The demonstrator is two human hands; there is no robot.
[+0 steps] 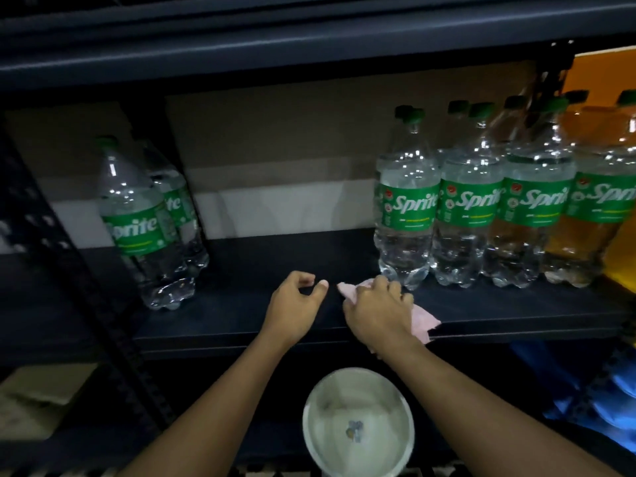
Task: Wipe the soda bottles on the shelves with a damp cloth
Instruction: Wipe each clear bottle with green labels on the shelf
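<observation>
Clear Sprite bottles with green labels and caps stand on a dark shelf (261,270). Two bottles (144,228) are at the left. A row of several bottles (406,215) fills the right side, with more behind them. My right hand (378,311) grips a pink cloth (421,320) on the shelf, just in front of the row's leftmost bottle. My left hand (296,304) hovers over the shelf's middle with fingers loosely curled, holding nothing.
A white bowl (358,425) with water sits below the shelf between my forearms. A dark perforated upright (69,270) stands at the left. An orange-yellow panel (605,84) is at the far right, blue plastic (605,390) lies at the lower right, and a cardboard box (38,397) sits at the lower left.
</observation>
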